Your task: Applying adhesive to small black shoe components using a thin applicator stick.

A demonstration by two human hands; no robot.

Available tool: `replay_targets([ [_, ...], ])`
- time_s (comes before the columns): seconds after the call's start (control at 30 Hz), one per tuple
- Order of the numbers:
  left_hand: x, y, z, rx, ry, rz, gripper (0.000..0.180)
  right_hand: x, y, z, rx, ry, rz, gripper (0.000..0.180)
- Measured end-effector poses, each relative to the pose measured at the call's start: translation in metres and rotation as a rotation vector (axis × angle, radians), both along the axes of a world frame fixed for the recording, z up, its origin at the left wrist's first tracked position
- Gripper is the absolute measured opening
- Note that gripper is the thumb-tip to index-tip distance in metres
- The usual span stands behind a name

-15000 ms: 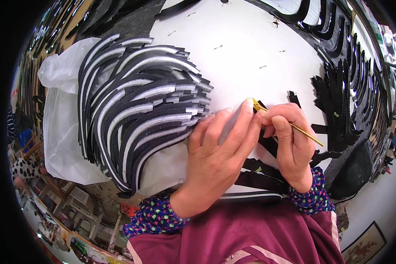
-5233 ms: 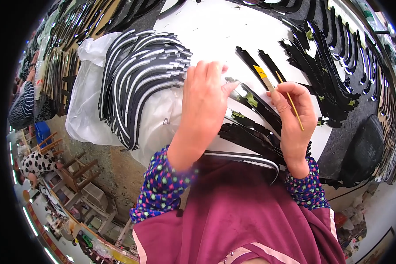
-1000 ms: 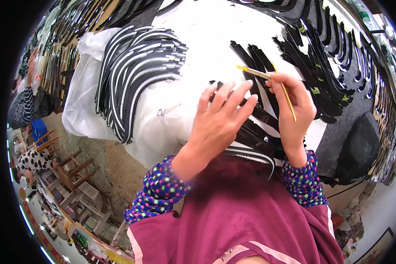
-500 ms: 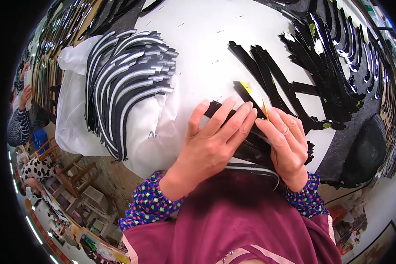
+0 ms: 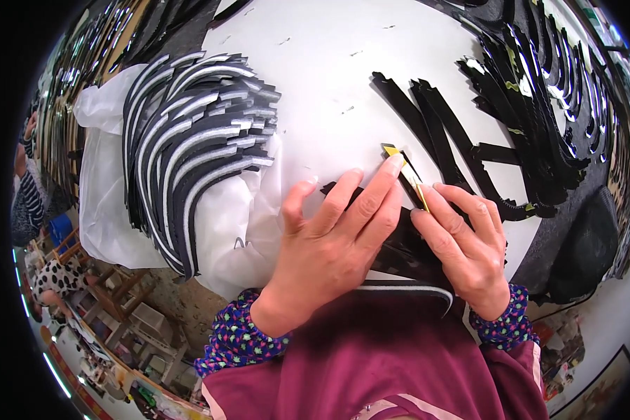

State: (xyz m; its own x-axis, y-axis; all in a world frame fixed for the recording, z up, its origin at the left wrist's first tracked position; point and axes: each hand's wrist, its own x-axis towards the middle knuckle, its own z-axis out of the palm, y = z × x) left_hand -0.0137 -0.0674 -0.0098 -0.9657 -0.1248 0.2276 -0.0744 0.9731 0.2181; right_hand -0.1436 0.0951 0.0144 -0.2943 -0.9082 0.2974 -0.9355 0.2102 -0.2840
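Now, left hand (image 5: 336,241): it is lying flat with its fingers spread out, pressing down on a black strip (image 5: 399,245) at the near edge of the white table (image 5: 329,77).
Right hand (image 5: 465,245): its fingers are closing together on a thin yellow stick (image 5: 407,175), which is touching the same black strip.
Black strip: it is sitting right under both hands, close to the person's body.
Big pile (image 5: 196,154): black and white curved pieces are lying on a white plastic sheet (image 5: 105,203) to the left.
More black strips (image 5: 462,140): they are lying to the right.
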Motion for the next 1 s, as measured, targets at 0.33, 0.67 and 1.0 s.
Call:
replay_targets([
  [0.33, -0.001, -0.002, -0.001, 0.015, -0.012, 0.026, 0.033, 0.003, 0.001, -0.011, -0.063, -0.054, 0.012, 0.028],
  [0.67, -0.001, -0.003, 0.001, 0.041, -0.044, 0.019, 0.039, 0.004, 0.000, -0.014, -0.087, -0.071, 0.021, 0.027],
  [1.0, -0.001, -0.004, 0.002, 0.031, -0.063, 0.022, 0.039, 0.002, -0.001, -0.015, -0.088, -0.076, 0.024, 0.027],
])
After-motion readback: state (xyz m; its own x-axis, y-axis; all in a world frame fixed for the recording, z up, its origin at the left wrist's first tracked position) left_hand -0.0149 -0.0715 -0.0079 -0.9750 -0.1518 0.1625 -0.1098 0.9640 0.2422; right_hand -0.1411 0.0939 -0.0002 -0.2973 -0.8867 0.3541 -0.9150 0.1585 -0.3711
